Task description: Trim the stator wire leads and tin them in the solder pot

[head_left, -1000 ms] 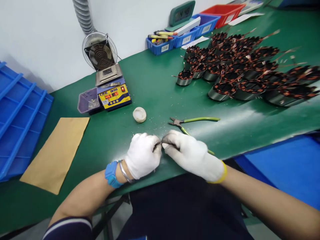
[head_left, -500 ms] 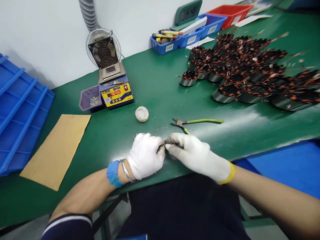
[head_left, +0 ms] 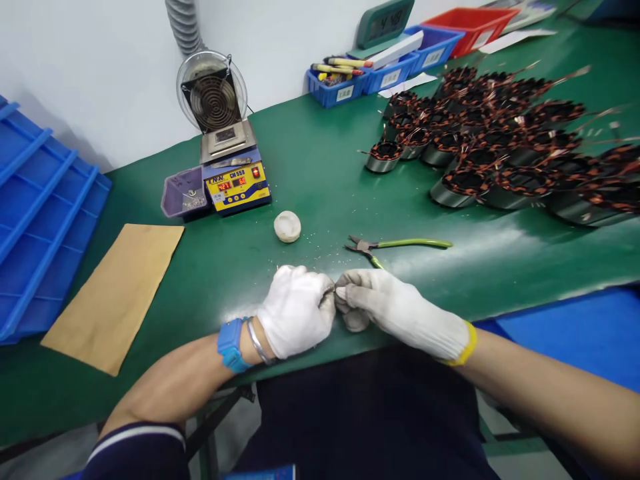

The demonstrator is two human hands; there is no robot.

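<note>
My left hand [head_left: 299, 312], in a white glove, is closed with thumb and forefinger pinched together near the bench's front edge. Fingertip to fingertip with it is my right hand [head_left: 387, 303], also gloved and pinching. Whatever lies between the fingertips is too small and hidden to name. Just beyond my right hand lies a pair of cutting pliers [head_left: 367, 247] with green handles, its jaws pointing left. A small round white dish [head_left: 287, 227] sits on the bench beyond my left hand. Tiny pale bits are scattered between the dish and the pliers.
Several copper-wound stator coils [head_left: 465, 187] crowd the right side. At the back left stand a yellow-fronted solder pot [head_left: 239, 190], a purple tray [head_left: 173, 193] and a round fan [head_left: 215, 97]. Brown cardboard [head_left: 117, 293] and a blue crate [head_left: 40, 227] lie left. Blue bins [head_left: 337, 93] line the wall.
The view has shifted slightly. My right hand has turned a little, and its lower fingers now show curled beneath the pinch. The left hand keeps its pinch.
</note>
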